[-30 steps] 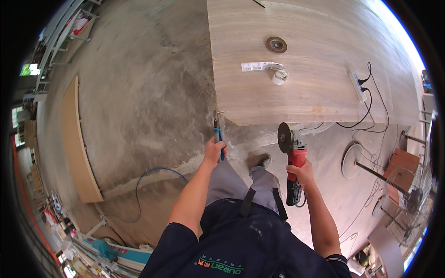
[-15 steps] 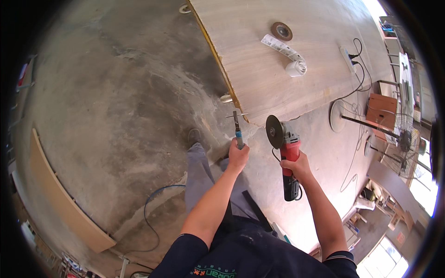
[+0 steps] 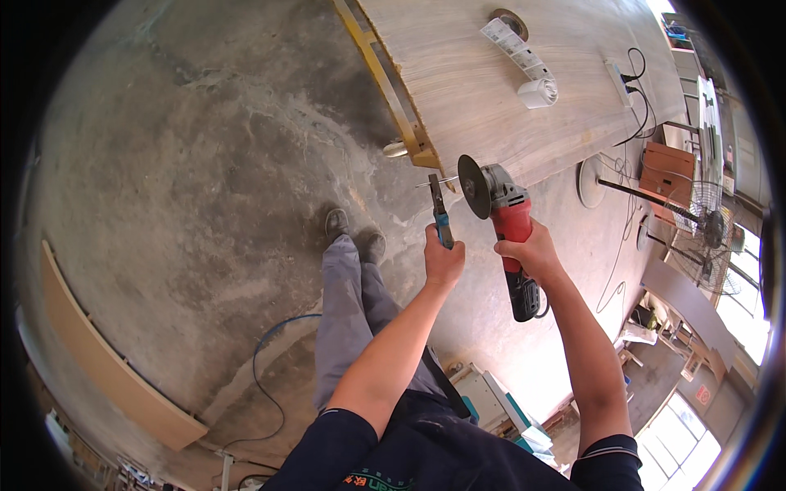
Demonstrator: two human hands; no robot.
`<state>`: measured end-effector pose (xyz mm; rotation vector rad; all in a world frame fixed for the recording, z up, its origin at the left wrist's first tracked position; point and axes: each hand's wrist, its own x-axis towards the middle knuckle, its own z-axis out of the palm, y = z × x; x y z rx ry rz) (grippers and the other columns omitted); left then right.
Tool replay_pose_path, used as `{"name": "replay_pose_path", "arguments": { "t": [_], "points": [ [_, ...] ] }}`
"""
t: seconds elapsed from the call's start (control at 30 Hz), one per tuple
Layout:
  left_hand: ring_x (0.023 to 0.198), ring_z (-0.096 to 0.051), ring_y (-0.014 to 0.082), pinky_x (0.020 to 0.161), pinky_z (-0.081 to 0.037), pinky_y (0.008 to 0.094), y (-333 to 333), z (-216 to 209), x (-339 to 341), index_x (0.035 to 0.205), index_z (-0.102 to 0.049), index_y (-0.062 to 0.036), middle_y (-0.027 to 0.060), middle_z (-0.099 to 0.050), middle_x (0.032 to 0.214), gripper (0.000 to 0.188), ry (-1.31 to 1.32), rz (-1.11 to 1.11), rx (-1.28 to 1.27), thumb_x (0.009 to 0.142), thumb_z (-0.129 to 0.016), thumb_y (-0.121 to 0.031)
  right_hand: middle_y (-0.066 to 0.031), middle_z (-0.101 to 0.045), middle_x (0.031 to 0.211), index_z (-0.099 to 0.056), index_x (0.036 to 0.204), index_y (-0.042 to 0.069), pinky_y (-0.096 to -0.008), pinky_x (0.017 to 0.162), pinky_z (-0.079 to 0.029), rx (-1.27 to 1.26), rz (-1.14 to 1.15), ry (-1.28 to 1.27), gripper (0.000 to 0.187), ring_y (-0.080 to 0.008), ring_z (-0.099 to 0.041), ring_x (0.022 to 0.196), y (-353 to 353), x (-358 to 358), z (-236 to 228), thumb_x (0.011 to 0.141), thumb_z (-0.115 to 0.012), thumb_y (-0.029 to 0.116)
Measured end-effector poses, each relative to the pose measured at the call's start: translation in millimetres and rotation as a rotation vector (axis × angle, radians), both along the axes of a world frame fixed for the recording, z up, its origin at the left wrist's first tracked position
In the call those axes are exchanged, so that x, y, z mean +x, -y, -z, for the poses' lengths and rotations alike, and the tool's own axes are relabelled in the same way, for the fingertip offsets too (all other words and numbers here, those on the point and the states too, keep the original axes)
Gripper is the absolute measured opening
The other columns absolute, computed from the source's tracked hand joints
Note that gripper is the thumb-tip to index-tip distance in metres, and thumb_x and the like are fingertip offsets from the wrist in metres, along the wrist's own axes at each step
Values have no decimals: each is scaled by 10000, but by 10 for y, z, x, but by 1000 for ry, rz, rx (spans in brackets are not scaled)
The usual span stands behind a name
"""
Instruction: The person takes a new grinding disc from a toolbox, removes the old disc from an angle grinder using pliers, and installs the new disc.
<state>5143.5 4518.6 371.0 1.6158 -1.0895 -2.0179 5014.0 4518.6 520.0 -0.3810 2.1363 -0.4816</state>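
My left hand (image 3: 444, 260) is closed around the blue-grey handles of pliers (image 3: 441, 219). Crosswise in the pliers' jaws sits a thin metal rod (image 3: 449, 179), its right end at or very close to the disc's edge; contact cannot be made out. On the right, my right hand (image 3: 534, 252) wraps the red and black body of an angle grinder (image 3: 513, 219). The grinder's dark disc (image 3: 474, 187) stands nearly upright, facing left; whether it spins is unclear. Both tools are held in the air by the near corner of a wood-grain table (image 3: 458, 98).
On the table lie a partly unrolled white paper roll (image 3: 537, 92), a round abrasive disc (image 3: 512, 22) and a power strip (image 3: 618, 82) with plugged-in cords. A yellow frame (image 3: 385, 82) runs under its left edge. Floor fans (image 3: 712, 225) stand right; a blue hose (image 3: 255, 368) crosses the floor.
Both hands have moved up and forward, and the grinder's disc has come closer to the rod. The view has shifted, so the table appears higher and both shoes now show.
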Motion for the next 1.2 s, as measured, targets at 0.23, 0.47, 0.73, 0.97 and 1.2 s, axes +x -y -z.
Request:
{"name": "replay_pose_path", "arguments": {
  "t": [0.23,0.47,0.73,0.97,1.2],
  "points": [
    [604,-502,201,596,-430,348,-25,0,-16,1054,-429,-26,83,-498,673,368,-14,2,11,705,-537,-71,-37,-562,714,-559,884,24,-283,531,-437,90,35,38,344,-122,-523,596,55,-15,1,598,-712,140],
    [637,-445,123,606,-399,284,4,-92,-45,933,-436,-35,11,-448,712,226,-47,-26,72,725,-522,-14,-29,-553,684,-555,877,29,-279,458,-414,74,27,18,341,-116,-512,541,6,-60,112,593,-708,141],
    [634,-440,115,601,-392,274,-30,-54,-80,933,-433,-38,5,-446,710,233,-50,-47,46,721,-526,-9,-29,-557,680,-552,856,28,-280,466,-419,60,36,24,330,-119,-515,539,-2,-69,137,590,-706,149],
    [626,-442,119,599,-393,277,-41,-75,-103,922,-437,-45,4,-446,698,222,-55,-56,49,721,-527,-14,-32,-562,684,-557,861,26,-281,479,-425,33,26,15,338,-121,-517,545,-55,-105,188,587,-711,149],
    [621,-447,123,593,-398,287,-57,-57,-124,908,-435,-49,11,-449,689,214,-46,-51,47,719,-530,-18,-29,-564,694,-560,861,26,-279,498,-431,25,23,13,330,-117,-518,560,-48,-117,193,590,-709,140]
  ]
}}
